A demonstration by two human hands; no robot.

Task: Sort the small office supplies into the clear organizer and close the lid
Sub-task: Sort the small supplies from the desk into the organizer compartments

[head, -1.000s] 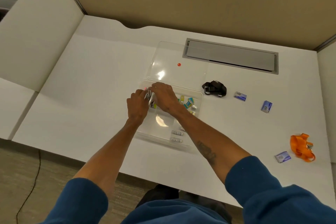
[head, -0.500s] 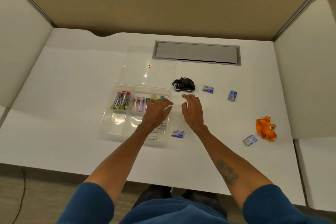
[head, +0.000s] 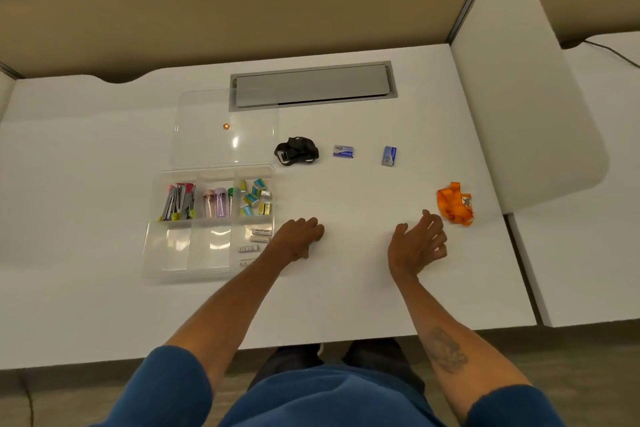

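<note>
Table [head: 86, 201]: white, with side panels and a grey cable hatch [head: 311, 85] set in at the back.
Organizer [head: 169, 248]: clear tray left of centre on the table, divided into six compartments.
Lid [head: 207, 107]: open, lying flat behind the tray, with a small orange dot [head: 226, 126] on it.
Back compartments: grey clips with pink and yellow ends [head: 178, 201] on the left, pink and purple clips [head: 216, 203] in the middle, small coloured pieces [head: 255, 198] on the right.
Front compartments: the right one holds white tubes [head: 259, 235] and staple strips [head: 247, 248]; the other two look bare.
Loose supplies: a black strap [head: 296, 150] just right of the lid, then two blue packets [head: 343, 151] [head: 389, 156] farther right, and an orange lanyard [head: 453, 204] near the right edge.
Left hand [head: 298, 238]: knuckles up on the table, just beside the tray's right front corner.
Left grip: fingers curled under; I cannot tell whether they hold anything.
Right hand [head: 417, 244]: over the table, near the orange lanyard but apart from it.
Right grip: wide, fingers spread, holding nothing that shows.
</note>
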